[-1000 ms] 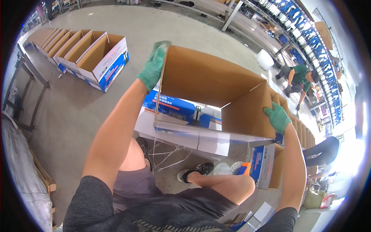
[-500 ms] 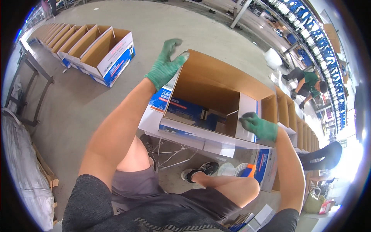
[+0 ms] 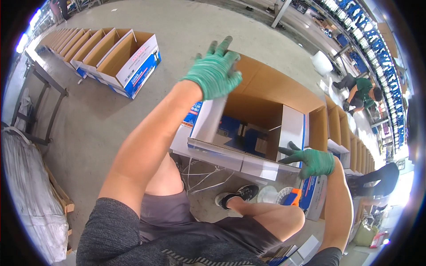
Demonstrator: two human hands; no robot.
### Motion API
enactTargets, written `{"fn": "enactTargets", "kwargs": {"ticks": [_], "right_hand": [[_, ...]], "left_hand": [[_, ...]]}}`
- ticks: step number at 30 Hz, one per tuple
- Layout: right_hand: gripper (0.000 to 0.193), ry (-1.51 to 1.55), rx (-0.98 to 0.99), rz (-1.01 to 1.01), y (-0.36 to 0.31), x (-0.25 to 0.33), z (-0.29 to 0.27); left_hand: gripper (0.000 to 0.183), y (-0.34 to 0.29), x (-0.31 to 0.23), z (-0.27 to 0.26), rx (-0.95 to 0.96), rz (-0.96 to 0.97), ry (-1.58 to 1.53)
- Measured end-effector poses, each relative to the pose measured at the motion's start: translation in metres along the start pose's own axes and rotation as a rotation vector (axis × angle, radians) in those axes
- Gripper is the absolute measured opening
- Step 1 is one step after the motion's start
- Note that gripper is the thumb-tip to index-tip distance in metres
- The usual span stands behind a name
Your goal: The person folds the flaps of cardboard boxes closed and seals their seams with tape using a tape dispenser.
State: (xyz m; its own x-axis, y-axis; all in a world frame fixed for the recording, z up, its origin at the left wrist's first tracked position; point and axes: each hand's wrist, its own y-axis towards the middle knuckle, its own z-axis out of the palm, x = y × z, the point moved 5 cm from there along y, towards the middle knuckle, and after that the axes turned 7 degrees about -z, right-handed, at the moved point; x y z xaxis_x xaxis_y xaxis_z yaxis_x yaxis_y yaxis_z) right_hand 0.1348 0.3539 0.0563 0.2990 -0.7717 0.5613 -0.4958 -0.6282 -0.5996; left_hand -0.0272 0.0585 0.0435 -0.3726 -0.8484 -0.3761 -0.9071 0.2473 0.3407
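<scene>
A cardboard carton (image 3: 262, 84), brown inside with white and blue outer faces, stands in front of me with its top uncovered. Inside, blue printed surfaces (image 3: 255, 137) show, partly in shadow. My left hand (image 3: 214, 73), in a green knitted glove, reaches over the carton's far left corner, fingers spread, by the raised left flap (image 3: 208, 116). At the near right corner is my right hand (image 3: 314, 162), gloved in green too, its fingers apart beside the white right flap (image 3: 292, 126). Neither hand holds anything that I can see.
Rows of similar cartons stand at the far left (image 3: 133, 62) and along the right (image 3: 337, 122). White strapping (image 3: 204, 175) lies near my feet. An orange-and-blue tape dispenser (image 3: 293, 197) is below the carton. Another person (image 3: 363, 93) crouches at the far right.
My left hand has swung right over the far left corner, and the left flap now stands inward. My right hand has moved down to the near right corner, its fingers spreading.
</scene>
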Motion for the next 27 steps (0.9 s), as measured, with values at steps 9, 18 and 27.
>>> {"fn": "enactTargets", "kwargs": {"ticks": [9,18,27], "right_hand": [[0.039,-0.050,-0.071,0.270,0.003,0.003,-0.031],[0.046,0.053,-0.244,0.468,0.006,-0.020,-0.037],[0.062,-0.462,-0.697,0.355,0.037,-0.047,-0.023]], "left_hand": [[0.052,-0.015,0.004,0.031,0.073,0.163,0.025],[0.069,-0.022,0.012,0.048,-0.058,0.404,-0.024],[0.090,-0.058,0.057,0.041,0.295,-0.240,-1.069]]}}
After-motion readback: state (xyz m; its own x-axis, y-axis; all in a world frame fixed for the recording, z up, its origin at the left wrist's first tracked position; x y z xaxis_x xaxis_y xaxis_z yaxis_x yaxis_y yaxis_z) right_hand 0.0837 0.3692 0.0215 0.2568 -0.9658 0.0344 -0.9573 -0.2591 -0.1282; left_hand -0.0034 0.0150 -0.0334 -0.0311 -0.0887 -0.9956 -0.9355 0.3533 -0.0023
